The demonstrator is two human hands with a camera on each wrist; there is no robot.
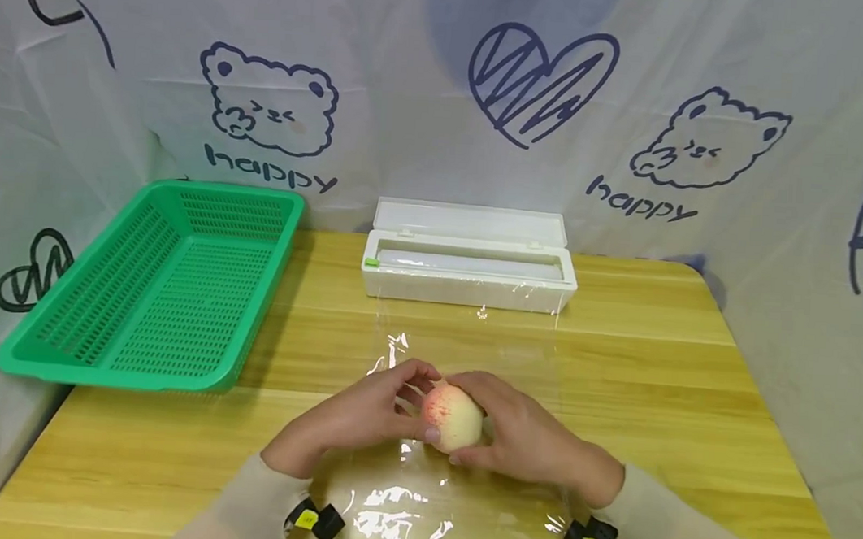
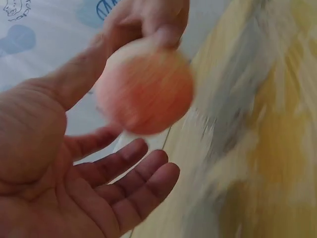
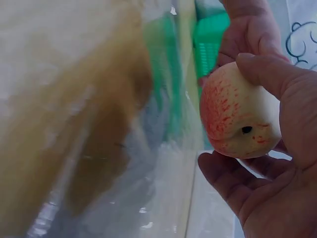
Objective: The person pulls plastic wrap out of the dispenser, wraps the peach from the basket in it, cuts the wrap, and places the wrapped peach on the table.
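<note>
A peach (image 1: 453, 418), pale yellow with a red blush, is between both hands over the clear plastic wrap (image 1: 390, 495). My right hand (image 1: 533, 433) holds it from the right, thumb and fingers around its side; a small dark spot shows on the peach (image 3: 240, 111) in the right wrist view. From the left, my left hand (image 1: 373, 409) has its thumb and index finger against the peach, while its other fingers spread loosely below in the left wrist view. Film stretches toward me from a white wrap dispenser (image 1: 467, 292), its lid raised and a roll inside.
At the left of the wooden table (image 1: 638, 378) stands a green plastic basket (image 1: 256, 333) with slotted walls. White cloth (image 1: 404, 97) printed with bears and hearts hangs behind and at the sides. A small green slider (image 1: 372, 262) sits on the dispenser's left rim.
</note>
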